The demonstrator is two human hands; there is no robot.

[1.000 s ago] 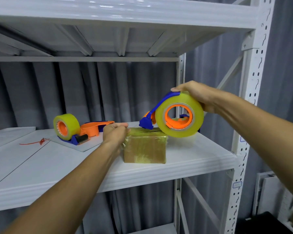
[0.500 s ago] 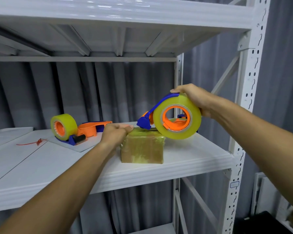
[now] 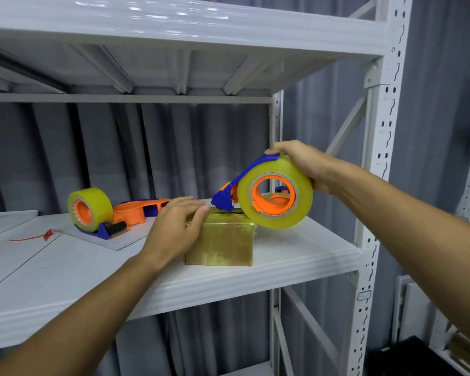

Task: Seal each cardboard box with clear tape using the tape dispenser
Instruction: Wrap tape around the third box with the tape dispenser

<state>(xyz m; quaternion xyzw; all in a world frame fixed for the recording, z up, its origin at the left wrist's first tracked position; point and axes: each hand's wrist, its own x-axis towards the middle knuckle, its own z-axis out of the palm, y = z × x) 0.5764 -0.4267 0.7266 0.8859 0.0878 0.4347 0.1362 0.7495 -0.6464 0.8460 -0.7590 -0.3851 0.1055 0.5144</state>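
Right hand (image 3: pixel 301 164) grips tape dispenser (image 3: pixel 266 195) — nose on box (image 3: pixel 223 244) top; left hand (image 3: pixel 174 229) rests flat-fingered on box's left edge.

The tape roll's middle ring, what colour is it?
Orange, on the tape roll in the right hand; head view.

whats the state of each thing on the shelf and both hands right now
box: closed, wrapped in tape, resting on the shelf
left hand: fingers flat, pressing the box's top left edge
right hand: gripping the tape dispenser, nose on the box top
spare dispenser: lying untouched on the shelf
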